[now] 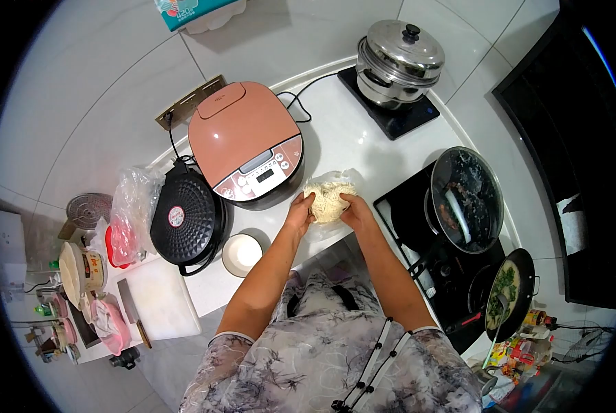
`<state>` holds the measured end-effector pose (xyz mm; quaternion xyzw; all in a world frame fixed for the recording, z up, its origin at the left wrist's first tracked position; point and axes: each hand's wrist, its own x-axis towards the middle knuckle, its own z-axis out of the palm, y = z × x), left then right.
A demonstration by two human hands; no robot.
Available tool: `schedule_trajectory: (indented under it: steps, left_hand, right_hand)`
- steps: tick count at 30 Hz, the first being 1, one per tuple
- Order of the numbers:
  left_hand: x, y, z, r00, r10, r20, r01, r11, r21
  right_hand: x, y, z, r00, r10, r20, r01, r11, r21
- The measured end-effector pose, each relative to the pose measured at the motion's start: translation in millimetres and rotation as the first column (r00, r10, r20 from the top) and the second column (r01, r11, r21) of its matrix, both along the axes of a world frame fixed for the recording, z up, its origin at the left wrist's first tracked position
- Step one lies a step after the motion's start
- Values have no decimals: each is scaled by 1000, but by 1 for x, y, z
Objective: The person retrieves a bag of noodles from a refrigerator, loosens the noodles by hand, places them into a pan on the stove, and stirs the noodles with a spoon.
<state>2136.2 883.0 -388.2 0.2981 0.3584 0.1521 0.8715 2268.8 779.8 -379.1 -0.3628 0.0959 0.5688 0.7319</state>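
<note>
A bundle of pale noodles [330,201] in a clear plastic bag [342,177] is held between my two hands, over the front edge of the white counter. My left hand [299,210] grips its left side, thumb on top. On the right side, my right hand [353,210] grips it the same way. The fingers beneath the bundle are hidden. Just behind and to the left stands a pink rice cooker [242,138] with its lid down. A white bowl [242,255] sits on the counter left of my left forearm.
On the right, a gas stove [452,289] carries a pan under a glass lid [467,199] and a wok [511,292] with greens. A steel pot [398,62] stands on an induction plate. Leftward are a black electric griddle [187,213], cutting board [158,299] and knife [132,308].
</note>
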Motion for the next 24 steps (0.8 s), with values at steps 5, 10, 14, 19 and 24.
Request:
schedule_trajectory:
  steps: [5, 10, 14, 19, 24]
  left_hand:
    - [3, -3, 15, 978, -147, -148, 179, 956, 234]
    - [8, -11, 2, 964, -155, -218, 241, 857, 455]
    - [7, -10, 21, 912, -294, -285, 409, 679, 609]
    - [-1, -7, 9, 967, -138, -214, 182, 963, 201]
    - [-3, -11, 10, 951, -174, -256, 260, 897, 357]
  right_hand:
    - [4, 2, -4, 998, 64, 10, -64, 997, -52]
    - [1, 11, -3, 972, 203, 115, -199, 979, -44]
    - [-1, 19, -18, 928, 257, 269, -226, 964, -142]
    - [-1, 20, -20, 987, 86, 134, -67, 987, -144]
    - [0, 19, -37, 998, -25, -50, 21, 996, -81]
